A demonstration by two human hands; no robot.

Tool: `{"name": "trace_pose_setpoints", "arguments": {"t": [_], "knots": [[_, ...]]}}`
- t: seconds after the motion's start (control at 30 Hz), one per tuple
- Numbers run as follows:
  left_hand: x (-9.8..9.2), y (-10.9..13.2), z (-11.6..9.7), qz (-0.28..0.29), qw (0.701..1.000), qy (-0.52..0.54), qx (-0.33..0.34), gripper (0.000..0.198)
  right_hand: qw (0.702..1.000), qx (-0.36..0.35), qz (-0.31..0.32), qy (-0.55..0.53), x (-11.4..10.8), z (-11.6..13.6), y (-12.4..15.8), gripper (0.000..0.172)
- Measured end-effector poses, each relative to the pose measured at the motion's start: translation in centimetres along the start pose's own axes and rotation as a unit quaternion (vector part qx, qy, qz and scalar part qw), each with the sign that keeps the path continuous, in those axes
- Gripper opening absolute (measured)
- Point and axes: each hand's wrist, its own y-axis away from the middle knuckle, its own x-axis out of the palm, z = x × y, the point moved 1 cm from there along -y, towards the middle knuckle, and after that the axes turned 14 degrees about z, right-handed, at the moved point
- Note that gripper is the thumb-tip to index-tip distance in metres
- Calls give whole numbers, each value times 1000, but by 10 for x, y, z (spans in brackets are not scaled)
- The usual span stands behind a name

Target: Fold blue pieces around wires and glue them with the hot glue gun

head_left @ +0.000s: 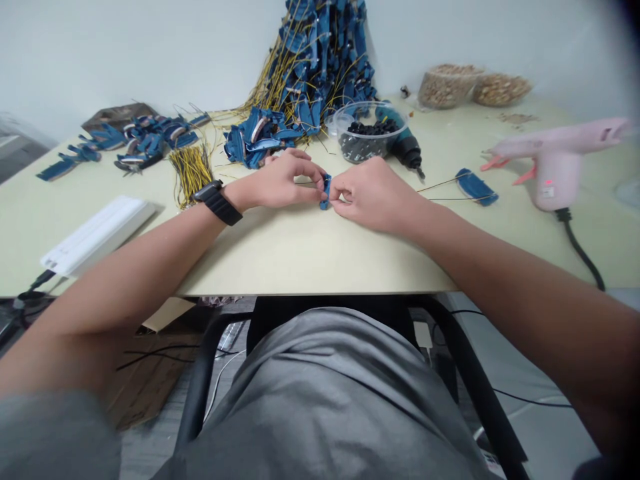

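Note:
At the middle of the table, a small blue piece stands between my two hands. My left hand pinches it from the left with thumb and fingers. From the right, my right hand has its fingers curled closed against the same piece; the fingertips partly cover it. A thin dark wire shows by the left fingers. Right of my hands lies another blue piece with two thin wires reaching toward my right wrist.
A pink glue gun stands at the right. Behind my hands are a clear tub of small black parts, a power drill, a heap of blue pieces, and yellow wires. A white power strip lies left.

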Motion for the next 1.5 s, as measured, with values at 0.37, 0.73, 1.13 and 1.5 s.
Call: {"name": "trace_pose_setpoints", "arguments": {"t": [0.37, 0.73, 1.13, 1.5], "knots": [[1, -4, 2, 1, 1000, 1, 15, 49, 1000, -6, 7, 13, -1, 1, -1, 23], [1, -1, 3, 17, 1000, 6, 8, 36, 1000, 4, 28, 6, -4, 6, 1, 25], [1, 2, -11, 32, 999, 20, -33, 31, 999, -29, 17, -15, -2, -2, -1, 28], [1, 0, -8, 37, 999, 20, -29, 34, 999, -12, 32, -35, -5, 9, -1, 43]]}}
